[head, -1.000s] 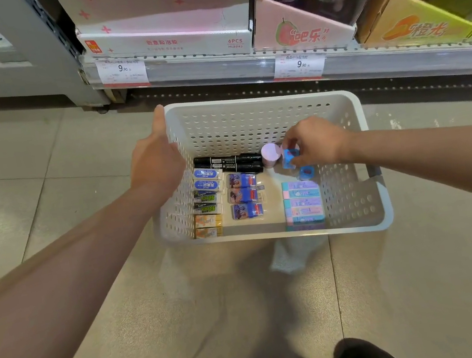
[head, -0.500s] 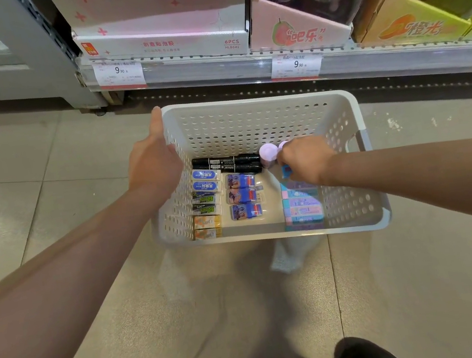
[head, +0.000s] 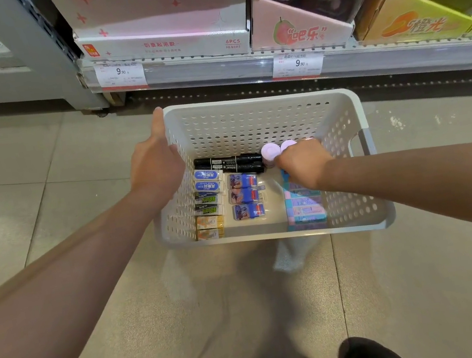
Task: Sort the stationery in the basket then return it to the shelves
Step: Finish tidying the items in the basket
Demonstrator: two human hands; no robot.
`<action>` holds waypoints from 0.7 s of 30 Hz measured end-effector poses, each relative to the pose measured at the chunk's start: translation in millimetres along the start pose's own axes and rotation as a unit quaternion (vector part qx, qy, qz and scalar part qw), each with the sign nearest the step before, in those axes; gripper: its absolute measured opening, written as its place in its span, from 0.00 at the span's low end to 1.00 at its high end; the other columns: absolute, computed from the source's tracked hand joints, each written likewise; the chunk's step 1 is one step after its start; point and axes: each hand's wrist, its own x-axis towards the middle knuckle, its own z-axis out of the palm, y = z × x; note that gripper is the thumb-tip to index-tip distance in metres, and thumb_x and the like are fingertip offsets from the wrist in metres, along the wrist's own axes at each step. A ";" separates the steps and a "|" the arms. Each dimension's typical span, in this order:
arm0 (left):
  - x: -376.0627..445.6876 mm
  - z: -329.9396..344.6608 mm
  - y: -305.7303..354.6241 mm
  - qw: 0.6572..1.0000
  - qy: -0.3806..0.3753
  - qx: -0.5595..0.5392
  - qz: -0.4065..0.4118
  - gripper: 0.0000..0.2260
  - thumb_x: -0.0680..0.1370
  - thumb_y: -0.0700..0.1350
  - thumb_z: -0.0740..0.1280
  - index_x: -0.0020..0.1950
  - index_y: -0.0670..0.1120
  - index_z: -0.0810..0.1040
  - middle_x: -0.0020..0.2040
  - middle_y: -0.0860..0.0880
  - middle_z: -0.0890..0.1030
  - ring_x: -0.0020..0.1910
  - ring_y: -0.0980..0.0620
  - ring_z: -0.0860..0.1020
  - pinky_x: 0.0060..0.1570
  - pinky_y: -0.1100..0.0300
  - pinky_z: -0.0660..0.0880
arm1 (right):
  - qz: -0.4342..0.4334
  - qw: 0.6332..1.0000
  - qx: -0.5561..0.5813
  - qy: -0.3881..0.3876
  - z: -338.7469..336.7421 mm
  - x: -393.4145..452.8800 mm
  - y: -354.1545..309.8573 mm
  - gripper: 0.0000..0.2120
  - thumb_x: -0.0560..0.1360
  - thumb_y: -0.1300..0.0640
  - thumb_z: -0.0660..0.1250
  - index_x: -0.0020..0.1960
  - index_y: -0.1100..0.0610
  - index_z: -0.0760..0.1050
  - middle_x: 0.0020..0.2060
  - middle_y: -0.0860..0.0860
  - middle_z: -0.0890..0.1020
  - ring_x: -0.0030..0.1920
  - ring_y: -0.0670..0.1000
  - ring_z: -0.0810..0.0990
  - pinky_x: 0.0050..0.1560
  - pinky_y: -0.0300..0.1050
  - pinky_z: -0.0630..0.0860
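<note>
Since a second ago my right hand (head: 302, 162) has slid from the middle of the basket toward its far right corner, carrying the small blue piece out of sight beneath it, and a second lilac disc now shows at its fingertips.

Largest first: the shelf (head: 212, 69) runs across the top of my view, with cardboard display boxes and price tags on its front rail. Below it the white basket (head: 248, 106) sits on the tiled floor, a perforated, hard plastic tub, its long axis parallel to the shelf.

My left hand (head: 156, 166) lies flat against the basket's left wall, fingers straight, thumb on the rim, steadying it. My right hand is curled, knuckles up, over the lilac round cases (head: 270, 152); whether it actually pinches one, I cannot tell.

Inside, the stationery is already in rows. Two black markers (head: 226, 165) lie along the far wall, long axes parallel to the shelf, caps toward the lilac cases. Down the left wall runs a column of boxed erasers (head: 209, 201), blue, then green, then orange. Mid-floor sit three glossy purple packs (head: 245, 196). By the right wall pastel erasers (head: 305, 211) stack toward the near edge, directly beneath my right wrist.

I judge the right hand nearer for the next placement.
</note>
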 end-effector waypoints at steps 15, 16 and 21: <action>-0.3 0.7 -0.5 1.000 -0.004 -0.003 -0.004 0.28 0.80 0.39 0.59 0.78 0.47 0.50 0.46 0.39 0.79 0.39 0.43 0.77 0.36 0.54 0.74 | 0.018 0.999 -0.048 -0.011 6.0 5.3 -3.4 0.21 0.68 0.68 0.60 0.58 0.55 0.60 0.42 0.55 0.70 0.37 0.55 0.67 0.40 0.47 0.65; -0.1 0.6 -0.8 1.000 -0.006 -0.002 -0.007 0.29 0.80 0.39 0.59 0.78 0.48 0.50 0.46 0.39 0.79 0.39 0.42 0.77 0.37 0.52 0.76 | 0.017 0.998 -0.051 -0.014 4.3 4.4 -3.9 0.23 0.68 0.69 0.60 0.59 0.56 0.60 0.42 0.55 0.70 0.37 0.55 0.67 0.40 0.47 0.64; -3.1 -3.9 3.4 0.999 -0.018 -0.011 -0.024 0.29 0.80 0.39 0.57 0.79 0.49 0.49 0.40 0.41 0.75 0.37 0.43 0.74 0.37 0.53 0.71 | 0.020 1.000 -0.016 -0.014 -8.8 -1.8 -5.4 0.18 0.71 0.64 0.63 0.59 0.56 0.66 0.43 0.55 0.75 0.38 0.59 0.73 0.37 0.45 0.66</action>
